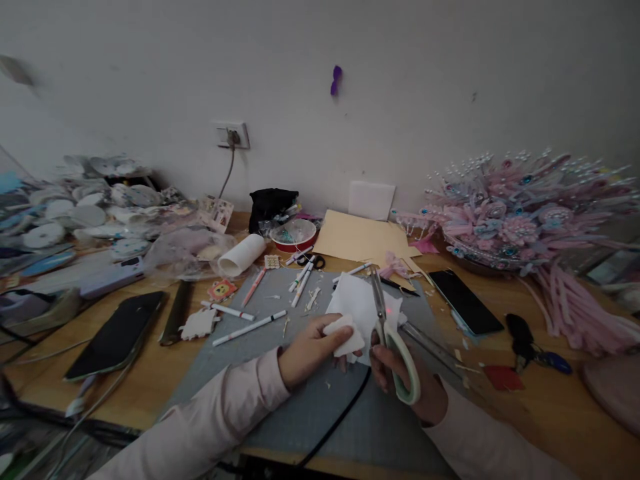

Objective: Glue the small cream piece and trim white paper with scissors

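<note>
My left hand (315,343) is closed around a small white piece (346,335), perhaps paper or foam, with the thumb pressed on top. In my right hand (417,380) I hold a pair of scissors (406,370) with pale green handles, the fingers at the loops. The scissors' blades (379,293) point up and away from me, just right of the white piece and apart from it. Beneath both hands lies a sheet of white paper (357,297) on the grey cutting mat (270,393). Several white pens (250,327) are scattered left of the paper.
A phone (117,333) lies at left, another phone (465,301) at right near keys (523,343). Beige card (357,237) lies behind the mat beside a red-rimmed bowl (293,245). A pink beaded headdress (515,227) fills the back right. A black cable (340,420) crosses the mat.
</note>
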Demonstrator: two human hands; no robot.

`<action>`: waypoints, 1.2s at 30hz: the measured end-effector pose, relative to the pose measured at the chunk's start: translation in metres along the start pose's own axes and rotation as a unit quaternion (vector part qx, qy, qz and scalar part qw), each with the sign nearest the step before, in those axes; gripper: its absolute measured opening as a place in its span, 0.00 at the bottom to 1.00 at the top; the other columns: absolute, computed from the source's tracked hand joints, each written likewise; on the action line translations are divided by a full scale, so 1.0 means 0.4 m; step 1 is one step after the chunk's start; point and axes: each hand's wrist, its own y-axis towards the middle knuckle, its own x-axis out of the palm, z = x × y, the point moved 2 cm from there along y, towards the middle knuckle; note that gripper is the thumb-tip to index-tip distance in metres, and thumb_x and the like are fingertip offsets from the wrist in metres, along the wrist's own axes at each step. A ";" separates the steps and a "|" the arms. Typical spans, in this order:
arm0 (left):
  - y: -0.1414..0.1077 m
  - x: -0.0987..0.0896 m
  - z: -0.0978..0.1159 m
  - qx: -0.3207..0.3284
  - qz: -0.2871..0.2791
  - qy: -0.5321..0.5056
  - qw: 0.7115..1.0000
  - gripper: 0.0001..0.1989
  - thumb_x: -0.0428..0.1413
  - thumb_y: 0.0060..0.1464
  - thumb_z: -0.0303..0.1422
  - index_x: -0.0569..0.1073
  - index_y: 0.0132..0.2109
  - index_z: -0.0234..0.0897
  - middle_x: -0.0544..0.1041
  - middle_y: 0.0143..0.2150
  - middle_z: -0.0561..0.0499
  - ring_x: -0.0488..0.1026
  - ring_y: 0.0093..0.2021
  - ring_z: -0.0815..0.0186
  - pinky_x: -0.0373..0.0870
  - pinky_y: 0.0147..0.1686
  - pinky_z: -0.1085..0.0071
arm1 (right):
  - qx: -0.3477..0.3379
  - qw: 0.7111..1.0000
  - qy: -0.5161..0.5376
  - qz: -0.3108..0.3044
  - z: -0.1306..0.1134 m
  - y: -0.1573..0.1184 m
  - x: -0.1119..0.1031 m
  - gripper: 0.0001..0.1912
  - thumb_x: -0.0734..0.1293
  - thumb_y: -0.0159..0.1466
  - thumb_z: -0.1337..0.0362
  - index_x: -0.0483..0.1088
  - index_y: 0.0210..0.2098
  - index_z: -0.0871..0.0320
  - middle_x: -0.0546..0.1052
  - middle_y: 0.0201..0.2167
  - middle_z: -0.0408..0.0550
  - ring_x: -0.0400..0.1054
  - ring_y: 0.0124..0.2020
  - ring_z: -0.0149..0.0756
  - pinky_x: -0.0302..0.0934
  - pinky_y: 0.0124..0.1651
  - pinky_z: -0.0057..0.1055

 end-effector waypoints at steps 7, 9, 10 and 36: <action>-0.006 0.010 -0.001 -0.017 -0.057 0.070 0.996 0.18 0.56 0.45 0.46 0.70 0.28 0.33 0.67 0.23 0.55 0.61 0.24 0.72 0.58 0.24 0.77 | -0.062 0.995 -0.017 0.079 -0.020 0.003 -0.014 0.19 0.72 0.47 0.54 0.61 0.29 0.57 0.67 0.16 0.36 0.59 0.15 0.25 0.54 0.19 0.23; -0.009 0.017 -0.001 -0.039 -0.093 0.090 0.991 0.18 0.57 0.45 0.46 0.69 0.26 0.33 0.64 0.21 0.56 0.59 0.22 0.73 0.57 0.23 0.77 | -0.068 0.994 -0.009 0.084 -0.022 0.006 -0.016 0.20 0.73 0.46 0.55 0.62 0.30 0.57 0.70 0.22 0.39 0.61 0.17 0.25 0.57 0.21 0.24; -0.010 0.020 -0.002 -0.051 -0.105 0.097 0.988 0.17 0.57 0.45 0.45 0.70 0.26 0.33 0.64 0.21 0.56 0.58 0.22 0.73 0.56 0.22 0.77 | -0.068 0.995 -0.005 0.077 -0.021 0.008 -0.016 0.21 0.73 0.45 0.55 0.62 0.31 0.57 0.71 0.24 0.40 0.62 0.18 0.25 0.58 0.21 0.25; 0.011 0.005 -0.009 -0.020 0.097 -0.121 0.988 0.16 0.66 0.33 0.36 0.69 0.28 0.33 0.70 0.21 0.57 0.64 0.20 0.74 0.57 0.22 0.77 | -0.002 0.997 -0.081 0.014 -0.010 0.003 0.000 0.16 0.71 0.46 0.58 0.60 0.27 0.57 0.64 0.14 0.34 0.57 0.14 0.24 0.52 0.18 0.24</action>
